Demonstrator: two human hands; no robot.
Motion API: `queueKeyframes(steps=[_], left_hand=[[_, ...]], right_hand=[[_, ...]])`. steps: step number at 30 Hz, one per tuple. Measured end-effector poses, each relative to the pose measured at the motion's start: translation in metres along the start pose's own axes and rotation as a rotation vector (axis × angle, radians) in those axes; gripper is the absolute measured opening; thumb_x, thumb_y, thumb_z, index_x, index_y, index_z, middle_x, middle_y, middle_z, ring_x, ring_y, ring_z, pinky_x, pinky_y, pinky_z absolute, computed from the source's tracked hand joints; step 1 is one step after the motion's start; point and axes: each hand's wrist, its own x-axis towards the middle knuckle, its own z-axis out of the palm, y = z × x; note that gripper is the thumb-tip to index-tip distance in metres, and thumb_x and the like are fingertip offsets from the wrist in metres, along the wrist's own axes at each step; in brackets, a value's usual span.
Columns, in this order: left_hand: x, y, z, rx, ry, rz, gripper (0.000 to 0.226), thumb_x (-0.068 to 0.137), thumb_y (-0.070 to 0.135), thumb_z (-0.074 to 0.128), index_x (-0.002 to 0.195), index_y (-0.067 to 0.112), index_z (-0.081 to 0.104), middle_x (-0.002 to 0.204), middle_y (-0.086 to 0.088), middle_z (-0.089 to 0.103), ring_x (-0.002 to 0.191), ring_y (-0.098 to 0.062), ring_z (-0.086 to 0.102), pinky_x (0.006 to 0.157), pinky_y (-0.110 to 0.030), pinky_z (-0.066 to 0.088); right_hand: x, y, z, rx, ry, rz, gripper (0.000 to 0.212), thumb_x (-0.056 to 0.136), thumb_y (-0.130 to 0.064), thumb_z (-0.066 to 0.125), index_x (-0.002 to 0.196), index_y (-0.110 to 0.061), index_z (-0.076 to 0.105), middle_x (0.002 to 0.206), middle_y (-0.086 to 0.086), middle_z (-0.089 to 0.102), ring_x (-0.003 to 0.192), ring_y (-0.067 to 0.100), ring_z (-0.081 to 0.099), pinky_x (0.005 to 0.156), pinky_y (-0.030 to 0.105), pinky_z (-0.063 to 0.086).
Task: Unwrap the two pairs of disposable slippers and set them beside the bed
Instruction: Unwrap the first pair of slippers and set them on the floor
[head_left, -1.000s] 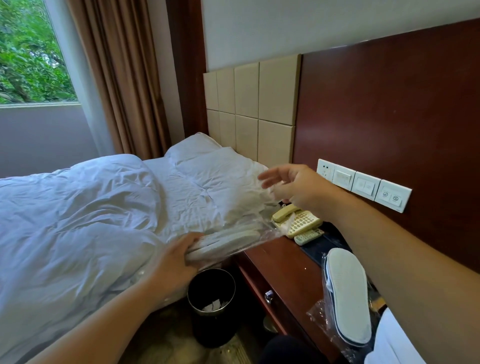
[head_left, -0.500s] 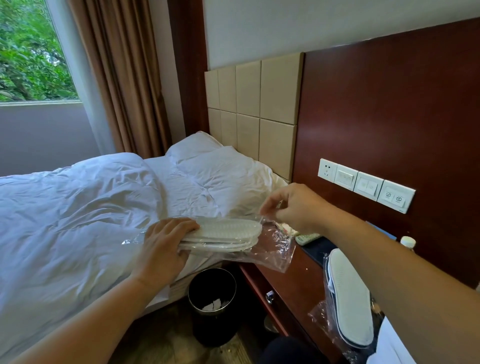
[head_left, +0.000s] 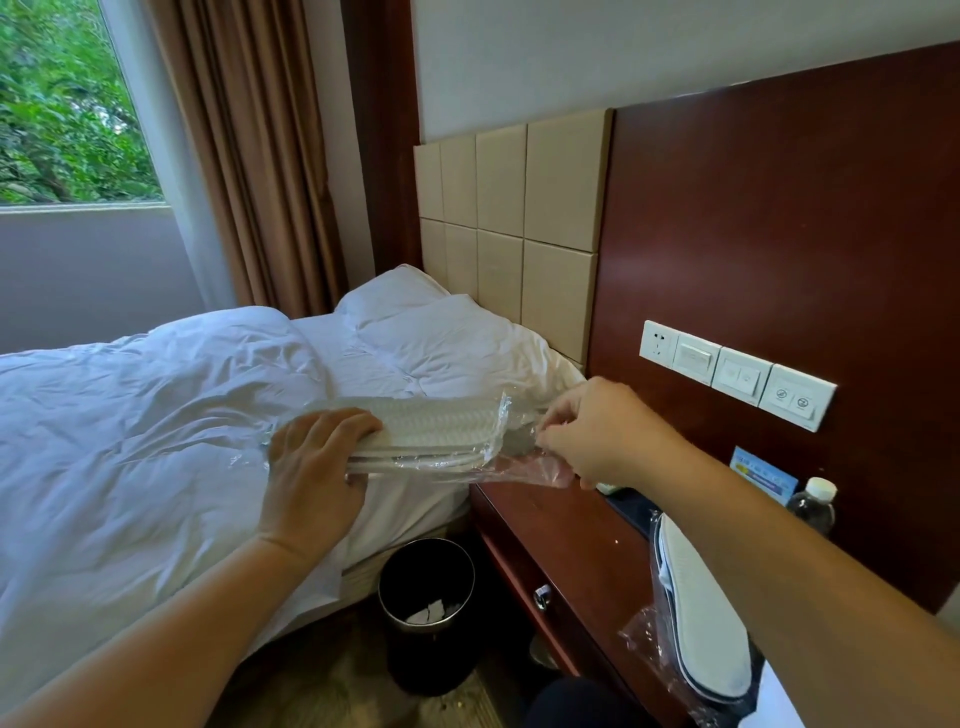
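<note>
The right hand (head_left: 597, 431) has closed its fingers on the plastic wrapper (head_left: 524, 462), now stretched taut.

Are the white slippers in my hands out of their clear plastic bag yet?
Not yet. The white slippers lie partly inside the clear plastic bag; the left hand grips them, the right hand pinches the bag's end.

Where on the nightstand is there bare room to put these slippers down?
The bare patch of the nightstand lies between the bed and the second wrapped pair. The back corner by the water bottle is crowded.
</note>
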Motion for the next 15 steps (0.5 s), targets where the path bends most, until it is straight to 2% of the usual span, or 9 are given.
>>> queueKeyframes(steps=[2, 5, 7, 8, 10, 12, 14, 15], left_hand=[[0.005, 0.001, -0.001, 0.017, 0.043, 0.021, 0.054, 0.063, -0.005, 0.074, 0.109, 0.022, 0.061, 0.112, -0.003, 0.067, 0.109, -0.032, 0.052, 0.095, -0.039, 0.028], [0.012, 0.007, -0.002, 0.025, 0.079, 0.066, 0.048, 0.063, 0.005, 0.063, 0.107, 0.023, 0.059, 0.111, -0.002, 0.067, 0.108, -0.032, 0.052, 0.094, -0.039, 0.028], [0.016, 0.015, -0.003, 0.025, 0.08, 0.092, 0.042, 0.067, 0.01, 0.058, 0.107, 0.024, 0.058, 0.111, -0.002, 0.068, 0.108, -0.032, 0.052, 0.094, -0.041, 0.029], [0.018, 0.018, -0.004, 0.019, 0.076, 0.101, 0.039, 0.07, 0.013, 0.055, 0.107, 0.025, 0.058, 0.111, -0.001, 0.068, 0.108, -0.031, 0.052, 0.094, -0.041, 0.029], [0.022, 0.025, -0.005, -0.006, 0.057, 0.101, 0.037, 0.072, 0.015, 0.054, 0.107, 0.026, 0.056, 0.111, -0.001, 0.068, 0.109, -0.032, 0.052, 0.094, -0.043, 0.03], [0.026, 0.027, -0.004, -0.037, -0.001, 0.078, 0.046, 0.069, 0.011, 0.063, 0.111, 0.027, 0.056, 0.118, -0.004, 0.066, 0.115, -0.034, 0.052, 0.098, -0.047, 0.029], [0.027, 0.026, -0.002, -0.06, -0.111, -0.005, 0.065, 0.066, 0.01, 0.077, 0.125, 0.026, 0.055, 0.136, -0.006, 0.055, 0.13, -0.035, 0.043, 0.108, -0.051, 0.023], [0.027, 0.025, -0.001, -0.076, -0.167, -0.086, 0.079, 0.065, 0.011, 0.081, 0.136, 0.026, 0.048, 0.146, -0.007, 0.045, 0.139, -0.033, 0.033, 0.114, -0.051, 0.017]], right_hand=[[0.0, -0.002, 0.002, 0.125, -0.212, 0.149, 0.018, 0.084, -0.025, 0.063, 0.072, -0.016, 0.073, 0.06, 0.002, 0.072, 0.042, 0.014, 0.061, 0.036, 0.019, 0.038], [0.005, -0.001, 0.007, 0.497, -0.303, 0.292, 0.026, 0.088, -0.03, 0.066, 0.1, -0.007, 0.066, 0.065, 0.008, 0.071, 0.043, 0.017, 0.055, 0.038, 0.021, 0.034], [0.007, -0.003, 0.013, 0.746, -0.389, 0.324, 0.037, 0.088, -0.028, 0.068, 0.112, 0.0, 0.063, 0.084, 0.014, 0.071, 0.062, 0.024, 0.059, 0.047, 0.029, 0.048], [0.007, -0.005, 0.018, 0.837, -0.406, 0.345, 0.041, 0.088, -0.026, 0.07, 0.116, 0.002, 0.062, 0.095, 0.017, 0.069, 0.076, 0.027, 0.061, 0.058, 0.035, 0.057], [0.006, -0.009, 0.025, 0.993, -0.388, 0.395, 0.038, 0.087, -0.019, 0.072, 0.118, 0.001, 0.063, 0.114, 0.023, 0.067, 0.094, 0.032, 0.064, 0.076, 0.043, 0.06], [0.007, -0.013, 0.031, 1.1, -0.326, 0.391, 0.034, 0.089, -0.01, 0.068, 0.121, 0.001, 0.062, 0.124, 0.025, 0.064, 0.101, 0.035, 0.066, 0.085, 0.051, 0.058], [0.01, -0.011, 0.033, 1.141, -0.227, 0.359, 0.031, 0.091, -0.003, 0.064, 0.122, -0.001, 0.058, 0.117, 0.023, 0.067, 0.095, 0.037, 0.069, 0.078, 0.055, 0.059], [0.011, -0.009, 0.033, 1.145, -0.176, 0.345, 0.029, 0.091, -0.001, 0.063, 0.12, -0.003, 0.058, 0.112, 0.022, 0.07, 0.091, 0.038, 0.071, 0.076, 0.058, 0.058]])
